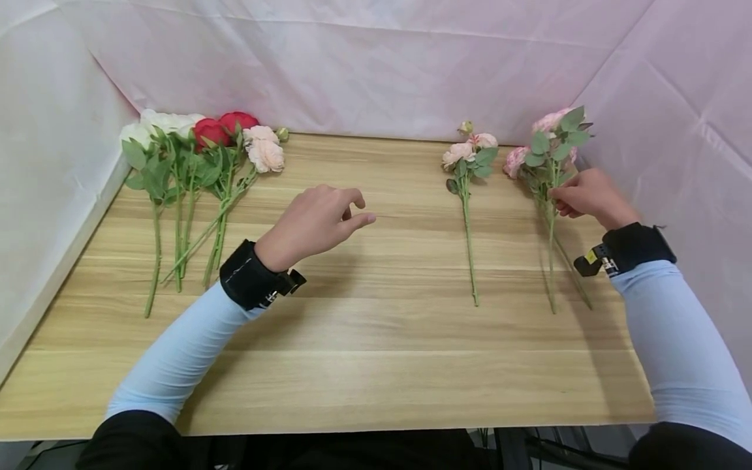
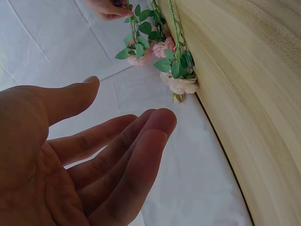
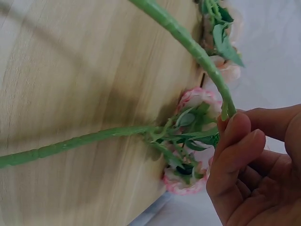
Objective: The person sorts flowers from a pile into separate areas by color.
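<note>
Head view is showing the left hand (image 1: 314, 219) hovering over the middle of the bench (image 1: 376, 365), fingers loosely spread and holding nothing. Farther out, near the right edge, the right hand (image 1: 587, 194) is pinching the stem of a pink flower spray (image 1: 549, 156), which is running lengthwise toward the bench's far edge, blooms farthest away, a second stem just beside it.

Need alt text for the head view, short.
A person's right hand pinches a pink artificial flower stem at the right of a light wooden table; the open left hand hovers mid-table. A peach flower stem lies between; white, red and peach flowers lie left.
</note>
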`<state>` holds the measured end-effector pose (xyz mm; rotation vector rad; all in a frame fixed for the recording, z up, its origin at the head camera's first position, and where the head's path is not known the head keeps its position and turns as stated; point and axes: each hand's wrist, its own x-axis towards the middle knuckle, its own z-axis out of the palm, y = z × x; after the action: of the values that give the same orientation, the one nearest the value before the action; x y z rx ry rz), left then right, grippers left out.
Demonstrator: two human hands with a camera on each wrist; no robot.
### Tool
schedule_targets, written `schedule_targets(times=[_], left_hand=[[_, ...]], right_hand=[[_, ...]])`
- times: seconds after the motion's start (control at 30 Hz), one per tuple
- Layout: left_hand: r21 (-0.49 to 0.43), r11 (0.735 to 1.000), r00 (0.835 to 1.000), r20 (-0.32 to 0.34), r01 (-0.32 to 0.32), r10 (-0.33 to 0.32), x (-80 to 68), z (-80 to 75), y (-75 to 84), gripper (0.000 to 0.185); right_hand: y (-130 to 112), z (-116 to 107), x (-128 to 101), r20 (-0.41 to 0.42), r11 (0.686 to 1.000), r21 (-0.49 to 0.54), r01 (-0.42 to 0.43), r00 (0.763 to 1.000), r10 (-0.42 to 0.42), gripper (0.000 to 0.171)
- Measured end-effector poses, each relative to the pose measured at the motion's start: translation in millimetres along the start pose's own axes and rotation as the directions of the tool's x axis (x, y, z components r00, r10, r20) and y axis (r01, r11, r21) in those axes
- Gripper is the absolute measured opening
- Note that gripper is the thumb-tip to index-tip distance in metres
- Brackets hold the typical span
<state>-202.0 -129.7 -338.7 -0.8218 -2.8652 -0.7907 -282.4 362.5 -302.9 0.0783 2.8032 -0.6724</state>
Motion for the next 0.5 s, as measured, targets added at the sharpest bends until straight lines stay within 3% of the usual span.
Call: schedule_targets(times=[0.23, 0.5], left_hand=[[0.009, 1.000, 1.000, 0.011, 0.009, -0.009, 0.3, 1.0, -0.5, 0.034], [0.023, 1.000, 1.000, 0.015, 0.017, -0.017, 0.5, 1.2, -1.8, 0.034]], right_hand=[[7.8, 4.9, 12.4, -0.007, 0.994, -0.107, -0.003, 1.000, 0.002, 0.042], [12.3, 18.6, 20.6, -0.075, 0.981, -0.193, 0.016, 0.997, -0.031, 0.043]])
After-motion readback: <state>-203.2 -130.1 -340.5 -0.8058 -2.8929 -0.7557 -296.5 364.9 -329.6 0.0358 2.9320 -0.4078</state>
